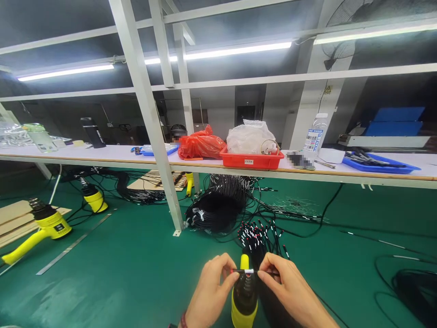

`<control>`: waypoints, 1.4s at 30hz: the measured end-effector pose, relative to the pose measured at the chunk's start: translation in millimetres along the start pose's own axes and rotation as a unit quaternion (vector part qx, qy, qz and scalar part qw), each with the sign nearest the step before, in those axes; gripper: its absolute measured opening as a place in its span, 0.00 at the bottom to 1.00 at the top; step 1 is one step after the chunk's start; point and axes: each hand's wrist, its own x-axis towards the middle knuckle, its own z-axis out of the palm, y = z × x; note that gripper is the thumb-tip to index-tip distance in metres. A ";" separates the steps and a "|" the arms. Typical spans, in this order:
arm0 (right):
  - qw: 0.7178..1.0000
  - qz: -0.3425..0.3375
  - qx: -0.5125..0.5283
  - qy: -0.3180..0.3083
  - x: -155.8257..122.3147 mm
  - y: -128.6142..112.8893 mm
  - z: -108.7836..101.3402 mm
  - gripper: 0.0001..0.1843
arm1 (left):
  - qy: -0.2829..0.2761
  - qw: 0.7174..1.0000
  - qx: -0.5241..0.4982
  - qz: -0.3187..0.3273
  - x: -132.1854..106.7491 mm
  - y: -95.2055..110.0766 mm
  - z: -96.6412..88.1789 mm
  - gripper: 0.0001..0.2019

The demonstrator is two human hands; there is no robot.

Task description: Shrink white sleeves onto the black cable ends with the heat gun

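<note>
Between my two hands a thin black cable (241, 271) with a white sleeve (249, 271) is stretched level. My left hand (214, 287) pinches its red-tipped end, and my right hand (287, 282) pinches it on the other side of the sleeve. Just below the sleeve is the nozzle of a yellow and black heat gun (244, 303), pointing up; whether cable and nozzle touch, I cannot tell. Right behind my hands lies a bundle of black cables (254, 239) with white sleeves and red tips, running down under my right hand.
More yellow heat guns (56, 225) lie at the left on the green bench (136, 273). A white post (150, 118) stands left of centre. Coiled black cables (218, 209) lie behind. The shelf (201, 167) above carries a red tray (252, 160), a bottle (314, 134) and a blue tray (382, 166).
</note>
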 end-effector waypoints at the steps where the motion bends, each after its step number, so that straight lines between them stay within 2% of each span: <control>1: 1.000 0.001 0.000 0.001 -0.3 1.2 -0.5 0.14 | -0.001 1.000 -0.001 0.001 -0.2 0.2 0.4 0.09; 7: 1.000 0.002 0.008 -0.003 -2.0 4.4 -1.1 0.18 | 0.015 0.998 0.064 -0.002 1.1 -4.3 5.1 0.20; 14: 0.999 -0.006 0.037 -0.004 1.6 3.9 0.2 0.11 | 0.006 1.000 -0.005 0.026 -0.3 -5.7 3.6 0.11; 18: 0.999 -0.004 0.044 0.002 0.9 3.2 0.1 0.12 | -0.003 0.999 0.032 -0.008 -0.5 -7.2 5.0 0.17; 22: 1.000 0.002 0.013 -0.009 -2.7 4.7 -1.8 0.16 | 0.006 0.999 0.048 -0.015 1.8 -10.3 7.9 0.21; 26: 1.000 0.006 -0.005 -0.017 -3.2 5.0 -3.6 0.16 | 0.014 0.999 0.029 -0.011 3.0 -9.4 7.5 0.18; 33: 0.999 0.000 0.047 -0.011 2.6 3.3 -2.7 0.10 | 0.018 1.000 -0.022 0.008 2.5 -8.8 8.3 0.08; 39: 0.999 0.025 -0.010 -0.030 -1.0 13.2 0.7 0.19 | 0.055 0.997 0.059 0.014 4.2 -18.5 17.4 0.14; 42: 0.999 0.020 -0.009 -0.029 -1.3 13.8 1.7 0.18 | 0.047 0.998 0.048 0.019 3.8 -17.9 17.4 0.14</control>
